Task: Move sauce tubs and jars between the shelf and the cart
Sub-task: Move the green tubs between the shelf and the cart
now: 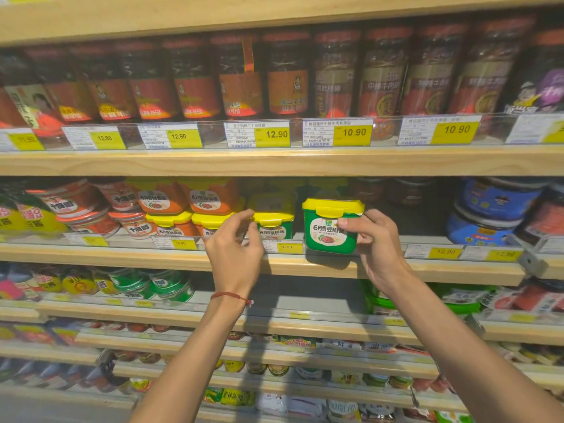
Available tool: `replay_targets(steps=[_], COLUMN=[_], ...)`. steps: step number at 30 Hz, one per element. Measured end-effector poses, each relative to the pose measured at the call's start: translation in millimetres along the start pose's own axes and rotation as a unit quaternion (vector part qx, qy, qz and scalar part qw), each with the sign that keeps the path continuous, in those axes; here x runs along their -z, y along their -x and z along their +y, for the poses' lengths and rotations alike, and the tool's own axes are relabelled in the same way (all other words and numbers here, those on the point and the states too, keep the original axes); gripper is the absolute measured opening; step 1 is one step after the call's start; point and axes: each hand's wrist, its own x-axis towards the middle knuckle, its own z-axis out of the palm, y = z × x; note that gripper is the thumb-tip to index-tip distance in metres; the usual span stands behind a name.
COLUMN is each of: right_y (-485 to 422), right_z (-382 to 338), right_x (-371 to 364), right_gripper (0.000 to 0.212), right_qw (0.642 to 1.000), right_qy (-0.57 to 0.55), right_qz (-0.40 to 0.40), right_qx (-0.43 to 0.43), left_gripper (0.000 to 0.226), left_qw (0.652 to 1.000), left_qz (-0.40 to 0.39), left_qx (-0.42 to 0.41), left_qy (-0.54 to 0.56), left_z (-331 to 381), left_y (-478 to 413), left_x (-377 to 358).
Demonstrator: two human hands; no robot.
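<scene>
At the shelf [305,265] edge, yellow-lidded green tub [331,227] pinched in right hand [377,248]; left hand [235,248] loosely spread.

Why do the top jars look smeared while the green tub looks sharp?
Head view: the green tub in the right hand is crisp; the top-row jars are motion-blurred, shelf edges bow from the wide lens, and the tub shadows the shelf lip.

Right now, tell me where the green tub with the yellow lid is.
The green tub is centre frame in the head view, gripped by the right hand at the second shelf's front edge, just right of another green tub.
</scene>
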Motion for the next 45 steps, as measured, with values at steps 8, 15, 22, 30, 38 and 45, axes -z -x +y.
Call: replay_targets(steps=[8, 15, 22, 30, 38, 45], right_y=[3, -5, -18, -29, -35, -35], right_z=[-5, -26, -15, -3, 8, 15], right_x=[4, 6, 4, 5, 0, -2], right_gripper=[0.035, 0.045, 0.048, 0.027, 0.034, 0.036], right_qw=[0.998, 0.937, 0.899, 0.908, 0.885, 0.871], right_qy=[0.027, 0.341, 0.430, 0.417, 0.465, 0.487], right_qz=[-0.036, 0.007, 0.004, -0.022, 0.003, 0.014], right_qx=[0.044, 0.079, 0.077, 0.020, 0.021, 0.056], left_gripper=[0.052, 0.037, 0.038, 0.044, 0.050, 0.026], left_qw=[0.895, 0.905, 0.917, 0.946, 0.953, 0.969], left_qz=[-0.350, -0.282, -0.264, -0.232, -0.189, -0.148], left_qx=[0.131, 0.176, 0.194, 0.186, 0.212, 0.194], left_qy=[0.244, 0.266, 0.226, 0.130, 0.102, 0.039], left_z=[40, 49, 43, 31, 23, 18], left_y=[16, 22, 13, 3, -6, -3], left_x=[-24, -46, -57, -63, -62, -64])
